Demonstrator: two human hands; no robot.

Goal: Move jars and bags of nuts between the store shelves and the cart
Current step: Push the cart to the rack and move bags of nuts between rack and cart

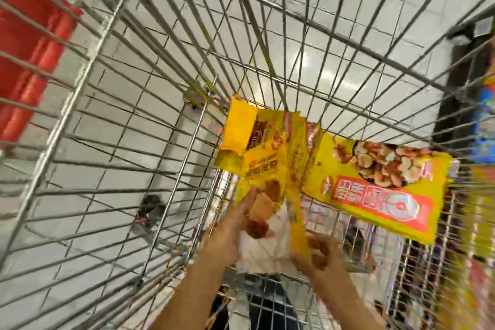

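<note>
both hands, left hand (227, 233) and right hand (318, 252), reach forward gripping yellow nut bags (270, 169) inside the wire cart (112, 104).

Large white Chinese characters on a red-orange panel of the yellow nut bag (380, 185) at right, seen upside down and too blurred to read; a white circular emblem beside them on the same panel. Smaller dark print on the yellow bags (257, 147) at centre, likewise smeared by motion and illegible. No legible brand, number or price anywhere else.
</note>
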